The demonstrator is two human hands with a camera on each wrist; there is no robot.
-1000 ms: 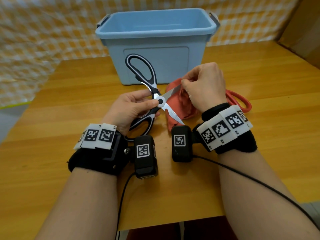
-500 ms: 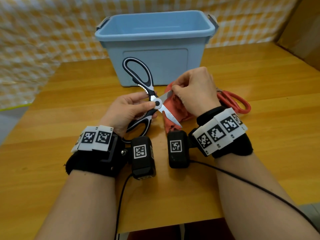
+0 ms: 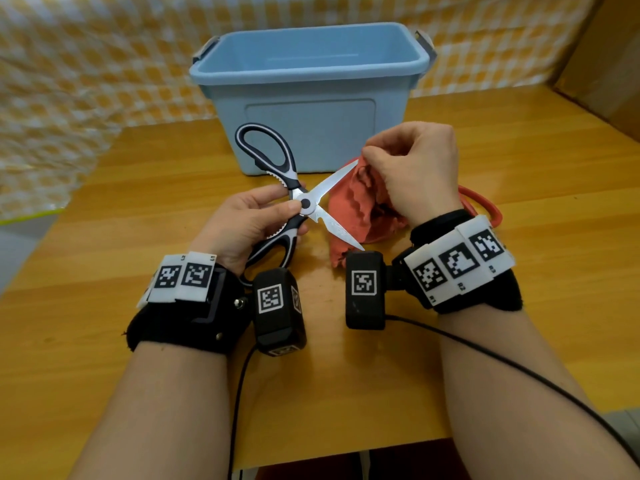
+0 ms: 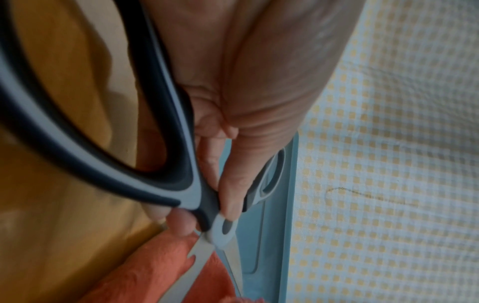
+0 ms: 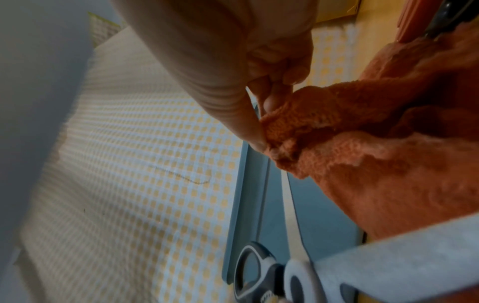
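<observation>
We've slid the right hand (image 3: 415, 171) and cloth (image 3: 356, 209) out along the upper blade of the scissors (image 3: 305, 203), to its tip. More steel shows.

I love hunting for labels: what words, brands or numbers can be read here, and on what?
Tiny print beside the square black-and-white codes on the white right wristband: too small to read.
Black-and-white-handled steel scissors, pale blue plastic bin, orange terry cloth: no lettering shows.

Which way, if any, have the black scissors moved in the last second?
Yes. The black scissors shifted slightly left against the blue bin, baring more upper blade.
</observation>
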